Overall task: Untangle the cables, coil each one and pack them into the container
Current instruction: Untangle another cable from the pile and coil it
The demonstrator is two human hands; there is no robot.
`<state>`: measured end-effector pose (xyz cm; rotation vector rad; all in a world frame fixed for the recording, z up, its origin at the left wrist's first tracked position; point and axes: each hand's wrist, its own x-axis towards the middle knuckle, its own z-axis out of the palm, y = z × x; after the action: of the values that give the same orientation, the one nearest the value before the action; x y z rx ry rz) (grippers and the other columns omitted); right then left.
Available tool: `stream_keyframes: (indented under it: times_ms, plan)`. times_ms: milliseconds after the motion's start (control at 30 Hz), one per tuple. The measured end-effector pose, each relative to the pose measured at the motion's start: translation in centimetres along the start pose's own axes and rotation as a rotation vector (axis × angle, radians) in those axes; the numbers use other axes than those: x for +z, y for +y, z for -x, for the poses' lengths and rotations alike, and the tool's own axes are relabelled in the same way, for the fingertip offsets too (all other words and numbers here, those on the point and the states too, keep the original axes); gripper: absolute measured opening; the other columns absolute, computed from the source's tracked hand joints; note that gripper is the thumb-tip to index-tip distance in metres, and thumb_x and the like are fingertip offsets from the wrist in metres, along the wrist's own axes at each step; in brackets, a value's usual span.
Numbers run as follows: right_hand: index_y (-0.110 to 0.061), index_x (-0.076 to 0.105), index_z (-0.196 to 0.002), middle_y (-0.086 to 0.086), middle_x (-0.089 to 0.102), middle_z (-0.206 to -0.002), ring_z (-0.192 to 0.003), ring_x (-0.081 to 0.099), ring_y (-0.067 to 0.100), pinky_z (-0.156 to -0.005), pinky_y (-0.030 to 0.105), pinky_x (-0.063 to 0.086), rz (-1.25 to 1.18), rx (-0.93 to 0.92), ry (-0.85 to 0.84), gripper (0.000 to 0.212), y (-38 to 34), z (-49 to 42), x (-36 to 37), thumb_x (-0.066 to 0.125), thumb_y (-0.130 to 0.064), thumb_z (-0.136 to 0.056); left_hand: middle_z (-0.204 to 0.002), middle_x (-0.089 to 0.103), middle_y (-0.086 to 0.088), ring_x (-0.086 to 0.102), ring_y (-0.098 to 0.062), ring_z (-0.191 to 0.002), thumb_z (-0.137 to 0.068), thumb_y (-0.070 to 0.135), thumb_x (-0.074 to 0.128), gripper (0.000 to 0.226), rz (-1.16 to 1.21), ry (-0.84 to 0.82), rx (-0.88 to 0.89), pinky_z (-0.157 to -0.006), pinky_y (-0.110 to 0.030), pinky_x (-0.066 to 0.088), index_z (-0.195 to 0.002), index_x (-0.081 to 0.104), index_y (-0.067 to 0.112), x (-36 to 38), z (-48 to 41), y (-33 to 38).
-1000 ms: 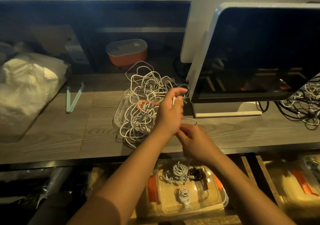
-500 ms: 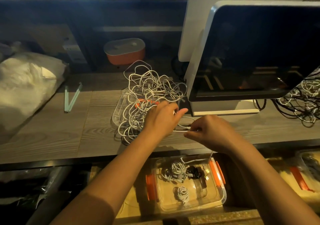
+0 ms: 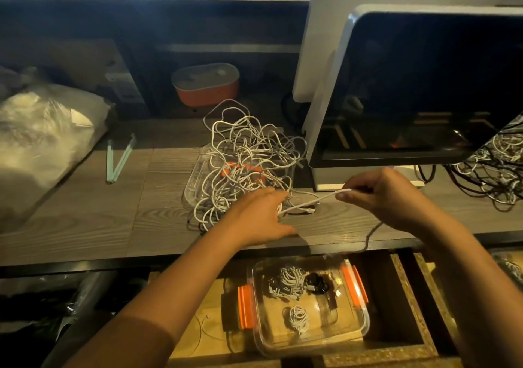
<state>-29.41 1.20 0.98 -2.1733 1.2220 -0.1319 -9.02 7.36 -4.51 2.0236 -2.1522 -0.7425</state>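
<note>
A tangle of white cables [image 3: 243, 158] lies piled on a clear lid with an orange clip [image 3: 195, 186] on the wooden desk. My left hand [image 3: 260, 217] rests at the tangle's near right edge, fingers on the strands. My right hand [image 3: 379, 195] pinches one white cable [image 3: 311, 202] that runs taut from the pile up to my fingers; its tail drops over the desk edge. Below the desk stands a clear container with orange clips [image 3: 365, 322], holding two white coils [image 3: 297, 315] and a black coil [image 3: 317, 284].
A monitor [image 3: 424, 84] stands at the right of the desk, with another heap of dark and white cables [image 3: 498, 169] beside it. An orange box with a grey lid [image 3: 206, 87] sits behind the tangle. A plastic-wrapped bundle [image 3: 42, 144] and green sticks [image 3: 119, 158] lie left.
My right hand has moved right and up, drawing one white cable out of the tangle. My left hand dropped from above the pile to its near edge.
</note>
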Motion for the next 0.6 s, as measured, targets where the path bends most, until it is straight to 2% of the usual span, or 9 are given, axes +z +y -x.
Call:
stream_keyframes:
  times_ms: [67, 133, 200, 267, 333, 400, 433, 500, 600]
  plan:
    - [-0.036, 0.062, -0.085, -0.006, 0.066, -0.082, -0.080, 0.061, 0.012, -0.070, 0.030, 0.053, -0.062, 0.023, 0.064, 0.008, 0.0, -0.2, 0.2, 0.058, -0.030, -0.088, -0.119, 0.058, -0.003, 0.058, -0.017, -0.096, -0.090, 0.025, 0.057, 0.043, 0.051, -0.008, -0.001, -0.080, -0.034, 0.049, -0.133, 0.050, 0.025, 0.2, -0.1, 0.1]
    - [-0.030, 0.066, -0.092, 0.000, 0.065, -0.078, -0.072, 0.059, 0.017, -0.064, 0.034, 0.051, -0.172, 0.059, 0.154, 0.011, 0.0, -0.5, 0.5, 0.056, -0.030, -0.090, -0.098, 0.062, -0.001, 0.057, -0.014, -0.076, -0.095, 0.014, 0.048, 0.037, 0.433, -0.035, -0.047, -0.070, -0.035, 0.050, -0.130, 0.053, 0.028, 0.0, 0.0, 0.6]
    - [-0.024, 0.067, -0.096, 0.000, 0.057, -0.066, -0.057, 0.049, 0.014, -0.049, 0.027, 0.039, -0.311, 0.140, 0.207, 0.018, -0.3, -0.9, 1.2, 0.050, -0.030, -0.094, -0.096, 0.061, 0.005, 0.058, -0.011, -0.085, -0.097, 0.009, 0.043, 0.034, 0.990, -0.058, -0.046, -0.077, -0.030, 0.049, -0.122, 0.055, 0.028, -0.9, 0.3, 1.6]
    - [-0.022, 0.064, -0.091, -0.004, 0.051, -0.063, -0.052, 0.044, 0.009, -0.049, 0.022, 0.033, -0.318, 0.222, 0.136, 0.027, -0.9, -1.3, 2.8, 0.041, -0.034, -0.098, -0.106, 0.063, 0.005, 0.060, -0.005, -0.094, -0.097, 0.008, 0.040, 0.032, 1.347, -0.050, 0.043, -0.083, -0.023, 0.047, -0.118, 0.058, 0.024, -1.7, 0.6, 2.8]
    - [-0.024, 0.057, -0.083, -0.007, 0.052, -0.067, -0.057, 0.047, 0.003, -0.055, 0.019, 0.034, -0.254, 0.194, -0.016, 0.030, -1.7, -1.3, 5.1, 0.034, -0.033, -0.100, -0.114, 0.064, 0.003, 0.058, -0.005, -0.110, -0.097, 0.010, 0.037, 0.031, 1.475, 0.042, 0.129, -0.095, -0.024, 0.043, -0.119, 0.057, 0.020, -1.8, 0.2, 3.9]
    - [-0.022, 0.056, -0.086, -0.009, 0.051, -0.069, -0.057, 0.049, -0.001, -0.056, 0.015, 0.034, -0.280, 0.109, -0.132, 0.025, -3.0, -1.0, 6.9, 0.037, -0.027, -0.101, -0.101, 0.067, 0.000, 0.064, -0.010, -0.100, -0.098, 0.011, 0.037, 0.029, 1.565, 0.185, 0.083, -0.090, -0.026, 0.049, -0.118, 0.053, 0.024, -1.9, -0.7, 4.7]
    - [-0.019, 0.058, -0.092, -0.009, 0.052, -0.069, -0.057, 0.050, -0.002, -0.056, 0.014, 0.035, -0.298, 0.068, -0.160, 0.021, -3.5, -0.9, 7.4, 0.040, -0.024, -0.100, -0.090, 0.064, -0.001, 0.065, -0.010, -0.083, -0.098, 0.010, 0.037, 0.030, 1.552, 0.279, 0.029, -0.076, -0.023, 0.053, -0.117, 0.052, 0.027, -1.9, -1.2, 4.9]
    - [-0.015, 0.060, -0.104, -0.007, 0.059, -0.080, -0.065, 0.054, 0.001, -0.062, 0.019, 0.041, -0.290, 0.021, -0.172, 0.016, -4.1, -0.9, 7.6, 0.047, -0.022, -0.098, -0.079, 0.054, 0.001, 0.051, -0.006, -0.060, -0.098, 0.009, 0.038, 0.032, 1.292, 0.500, -0.037, -0.050, -0.015, 0.043, -0.119, 0.051, 0.029, -1.6, -1.9, 4.6]
    - [-0.012, 0.065, -0.099, 0.000, 0.064, -0.084, -0.071, 0.057, 0.008, -0.067, 0.025, 0.047, -0.170, 0.030, -0.127, 0.019, -4.3, -0.9, 6.3, 0.052, -0.026, -0.095, -0.098, 0.059, -0.001, 0.053, -0.009, -0.073, -0.098, 0.012, 0.039, 0.028, 0.575, 0.770, -0.064, -0.054, -0.016, 0.041, -0.119, 0.056, 0.019, 0.0, -2.6, 3.1]
